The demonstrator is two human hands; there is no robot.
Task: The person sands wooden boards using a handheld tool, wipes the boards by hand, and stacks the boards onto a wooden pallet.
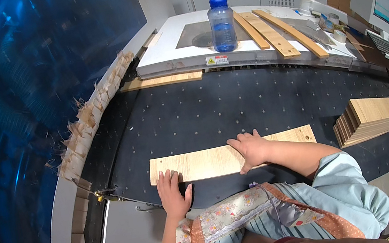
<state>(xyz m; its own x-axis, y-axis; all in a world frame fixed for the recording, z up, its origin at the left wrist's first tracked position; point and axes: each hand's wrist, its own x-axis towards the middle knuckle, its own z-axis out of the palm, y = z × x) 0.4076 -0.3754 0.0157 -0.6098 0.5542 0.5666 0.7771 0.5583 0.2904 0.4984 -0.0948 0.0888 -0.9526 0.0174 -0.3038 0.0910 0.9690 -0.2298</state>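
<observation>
Both hands flat on wooden board (212, 161), left hand (172, 194) and right hand (250, 149) fingers spread, gripping nothing

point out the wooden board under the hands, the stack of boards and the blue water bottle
wooden board (202, 163), head view, bare face between the hands
stack of boards (377, 111), head view, top board's face
blue water bottle (223, 28), head view, middle of its body

- Our left hand (172, 194) rests flat at the near edge of a pale wooden board (212, 161) on the black perforated table (233, 107).
- Our right hand (250, 149) presses on the board's middle.
- A stack of boards (372, 117) lies to the right.
</observation>
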